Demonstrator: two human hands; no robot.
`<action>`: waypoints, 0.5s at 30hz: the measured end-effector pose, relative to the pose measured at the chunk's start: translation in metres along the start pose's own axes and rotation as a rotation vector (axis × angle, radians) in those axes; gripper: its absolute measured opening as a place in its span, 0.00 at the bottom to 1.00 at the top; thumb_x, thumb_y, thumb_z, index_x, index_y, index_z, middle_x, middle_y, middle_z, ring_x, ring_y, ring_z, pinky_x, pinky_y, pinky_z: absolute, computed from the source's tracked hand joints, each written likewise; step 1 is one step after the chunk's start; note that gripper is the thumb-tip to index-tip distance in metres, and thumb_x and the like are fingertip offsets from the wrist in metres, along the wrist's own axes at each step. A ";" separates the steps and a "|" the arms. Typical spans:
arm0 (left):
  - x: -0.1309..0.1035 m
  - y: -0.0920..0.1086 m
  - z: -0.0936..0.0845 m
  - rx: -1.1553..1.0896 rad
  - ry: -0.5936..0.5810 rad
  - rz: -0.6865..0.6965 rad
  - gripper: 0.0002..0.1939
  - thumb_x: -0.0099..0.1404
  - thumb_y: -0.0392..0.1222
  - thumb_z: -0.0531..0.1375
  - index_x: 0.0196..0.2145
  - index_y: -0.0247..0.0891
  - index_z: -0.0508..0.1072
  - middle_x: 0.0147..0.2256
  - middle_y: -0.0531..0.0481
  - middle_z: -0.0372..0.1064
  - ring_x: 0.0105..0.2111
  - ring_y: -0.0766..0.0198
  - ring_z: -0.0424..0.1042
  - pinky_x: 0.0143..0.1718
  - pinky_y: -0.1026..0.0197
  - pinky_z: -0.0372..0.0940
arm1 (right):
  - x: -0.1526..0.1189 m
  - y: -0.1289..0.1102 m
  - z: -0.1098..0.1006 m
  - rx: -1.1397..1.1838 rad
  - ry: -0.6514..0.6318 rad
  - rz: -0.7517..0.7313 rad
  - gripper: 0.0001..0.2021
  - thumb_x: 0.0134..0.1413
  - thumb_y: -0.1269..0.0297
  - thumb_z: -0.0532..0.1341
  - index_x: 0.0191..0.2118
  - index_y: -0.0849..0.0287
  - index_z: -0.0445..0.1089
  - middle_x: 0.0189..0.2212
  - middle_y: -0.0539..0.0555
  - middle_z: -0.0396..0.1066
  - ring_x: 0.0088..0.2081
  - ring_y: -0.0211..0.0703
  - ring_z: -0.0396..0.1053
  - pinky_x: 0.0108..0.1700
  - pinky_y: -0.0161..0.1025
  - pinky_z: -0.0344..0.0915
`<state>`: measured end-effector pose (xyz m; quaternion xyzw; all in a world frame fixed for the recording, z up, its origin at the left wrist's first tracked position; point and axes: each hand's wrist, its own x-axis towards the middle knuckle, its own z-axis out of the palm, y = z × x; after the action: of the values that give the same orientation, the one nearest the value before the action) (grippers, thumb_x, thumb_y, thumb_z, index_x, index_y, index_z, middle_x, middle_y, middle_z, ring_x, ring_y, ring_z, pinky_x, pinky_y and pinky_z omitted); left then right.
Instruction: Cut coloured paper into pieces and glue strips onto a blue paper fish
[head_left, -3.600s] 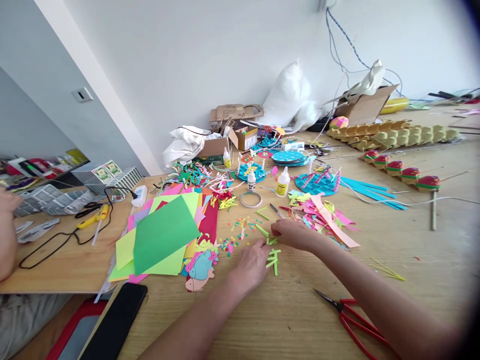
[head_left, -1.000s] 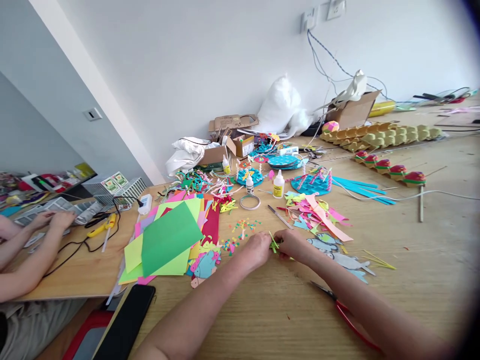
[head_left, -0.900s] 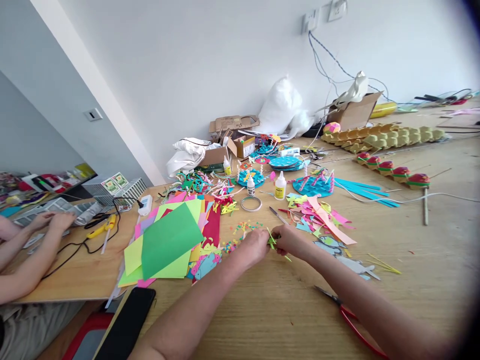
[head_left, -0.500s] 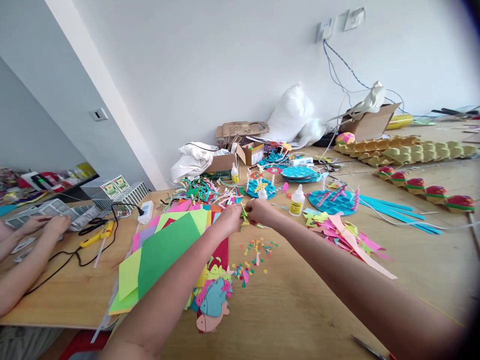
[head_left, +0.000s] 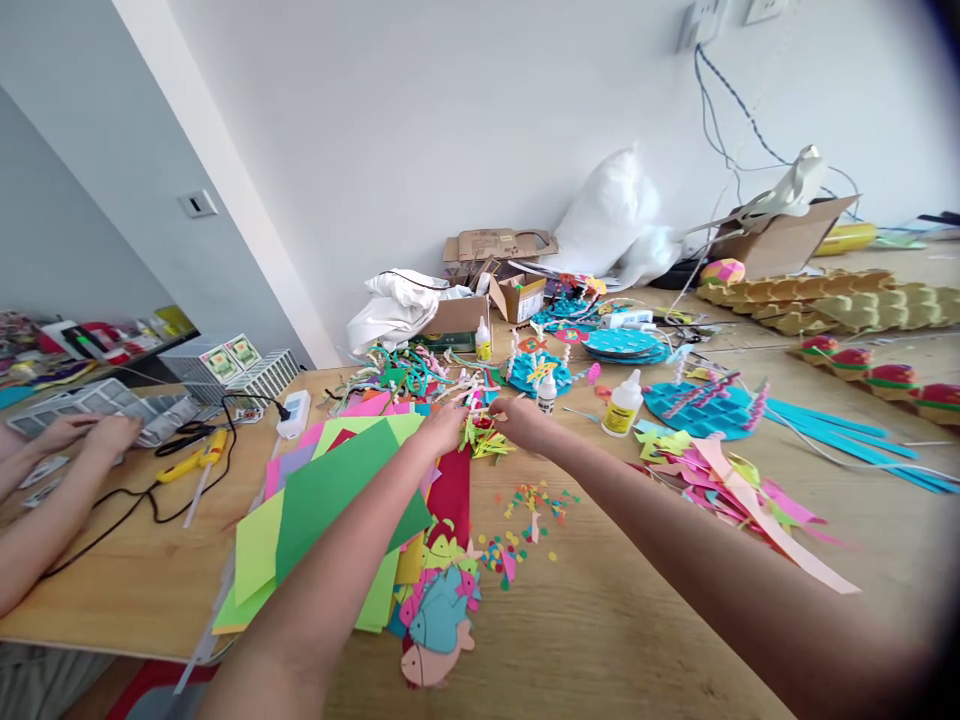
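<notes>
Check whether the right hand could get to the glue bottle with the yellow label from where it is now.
Probably yes: the glue bottle stands upright just beyond the right hand, with only bare table between them.

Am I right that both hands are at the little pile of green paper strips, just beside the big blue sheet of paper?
Not quite: the big sheet is green, not blue. The head view shows the left hand and right hand at the green paper strips, beside it.
</notes>
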<state>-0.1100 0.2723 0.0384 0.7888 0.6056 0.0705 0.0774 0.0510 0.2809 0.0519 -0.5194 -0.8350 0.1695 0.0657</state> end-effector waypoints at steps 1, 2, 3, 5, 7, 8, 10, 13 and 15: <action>-0.001 0.001 -0.004 0.024 -0.002 0.004 0.19 0.51 0.28 0.55 0.42 0.40 0.68 0.45 0.45 0.64 0.46 0.58 0.63 0.46 0.60 0.58 | -0.007 0.000 -0.005 -0.020 0.012 -0.007 0.13 0.56 0.62 0.54 0.46 0.60 0.62 0.45 0.55 0.64 0.41 0.42 0.65 0.41 0.45 0.64; -0.002 0.002 -0.009 0.049 0.003 0.006 0.20 0.51 0.27 0.54 0.42 0.40 0.68 0.44 0.45 0.64 0.47 0.57 0.62 0.46 0.59 0.58 | -0.016 0.000 -0.010 -0.040 0.023 -0.013 0.13 0.56 0.63 0.54 0.46 0.60 0.63 0.45 0.55 0.64 0.42 0.42 0.65 0.42 0.45 0.64; -0.003 0.004 -0.014 0.072 0.016 0.004 0.21 0.51 0.27 0.53 0.43 0.40 0.67 0.43 0.45 0.65 0.46 0.57 0.62 0.46 0.59 0.57 | -0.027 0.000 -0.015 -0.057 0.031 -0.016 0.12 0.56 0.63 0.54 0.45 0.61 0.63 0.44 0.55 0.65 0.42 0.43 0.65 0.42 0.45 0.63; -0.005 0.007 -0.024 0.109 0.067 -0.017 0.21 0.52 0.26 0.52 0.43 0.40 0.67 0.41 0.44 0.65 0.46 0.57 0.62 0.45 0.58 0.57 | -0.061 0.004 -0.025 -0.088 0.049 -0.011 0.09 0.54 0.67 0.53 0.41 0.59 0.66 0.40 0.55 0.68 0.44 0.46 0.64 0.42 0.40 0.60; -0.009 0.013 -0.034 0.130 0.152 -0.038 0.19 0.54 0.27 0.50 0.43 0.38 0.65 0.41 0.44 0.65 0.45 0.58 0.62 0.45 0.58 0.57 | -0.107 0.016 -0.031 -0.114 0.044 0.011 0.09 0.51 0.69 0.53 0.37 0.57 0.68 0.36 0.55 0.70 0.40 0.47 0.67 0.36 0.37 0.59; -0.012 0.018 -0.040 0.134 0.199 -0.041 0.18 0.56 0.27 0.49 0.43 0.37 0.65 0.41 0.43 0.65 0.45 0.58 0.62 0.45 0.58 0.56 | -0.134 0.024 -0.031 -0.123 0.033 0.030 0.08 0.50 0.69 0.54 0.35 0.57 0.68 0.34 0.55 0.71 0.37 0.46 0.68 0.33 0.37 0.58; -0.020 0.031 -0.050 0.128 0.277 -0.021 0.13 0.58 0.30 0.48 0.40 0.35 0.65 0.38 0.44 0.65 0.42 0.59 0.63 0.43 0.59 0.57 | -0.191 0.044 -0.026 -0.130 -0.019 0.088 0.05 0.46 0.68 0.56 0.29 0.56 0.69 0.28 0.54 0.71 0.31 0.45 0.69 0.28 0.35 0.56; -0.037 0.063 -0.059 0.101 0.329 0.064 0.09 0.61 0.37 0.48 0.31 0.36 0.66 0.31 0.47 0.66 0.35 0.62 0.65 0.37 0.62 0.58 | -0.270 0.072 -0.009 -0.100 -0.139 0.222 0.07 0.42 0.69 0.57 0.30 0.51 0.68 0.29 0.53 0.72 0.32 0.46 0.69 0.28 0.36 0.56; -0.051 0.091 -0.058 0.081 0.329 0.145 0.11 0.62 0.38 0.47 0.26 0.36 0.65 0.29 0.49 0.65 0.33 0.64 0.65 0.36 0.64 0.58 | -0.307 0.084 0.004 -0.114 -0.207 0.303 0.04 0.43 0.66 0.56 0.26 0.51 0.68 0.29 0.55 0.72 0.32 0.49 0.69 0.29 0.38 0.57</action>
<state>-0.0491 0.2025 0.1129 0.8106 0.5541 0.1795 -0.0600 0.2593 0.0407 0.0395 -0.6220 -0.7576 0.1824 -0.0763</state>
